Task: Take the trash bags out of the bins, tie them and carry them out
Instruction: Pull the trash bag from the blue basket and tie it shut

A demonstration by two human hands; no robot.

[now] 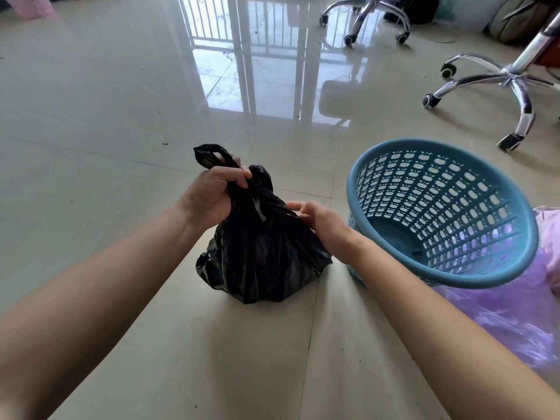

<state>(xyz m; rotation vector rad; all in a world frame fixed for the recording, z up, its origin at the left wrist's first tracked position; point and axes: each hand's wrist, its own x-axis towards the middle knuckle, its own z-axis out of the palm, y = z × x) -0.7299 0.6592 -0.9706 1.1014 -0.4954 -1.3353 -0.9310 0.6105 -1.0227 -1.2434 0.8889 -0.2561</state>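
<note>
Trash bag [260, 250] on floor [106, 147], neck bunched in left hand [212, 192] fist. Right hand [318, 219] pinching plastic lower down. Bin [454, 274] just right, empty. Thin film could rip if yanked, probably.

A lived-in room, part home, part home office

Glossy beige floor tiles [121, 116] mirror a barred balcony door or window [242, 56], which suggests a flat; two chrome swivel-chair bases on castors [512, 83] stand at the right, a blue perforated plastic waste bin [439, 213] sits on the floor beside a black rubbish bag [260, 247], a pink basket [33, 6] sits in the far left corner, and small crumbs and specks dot the tiles
</note>
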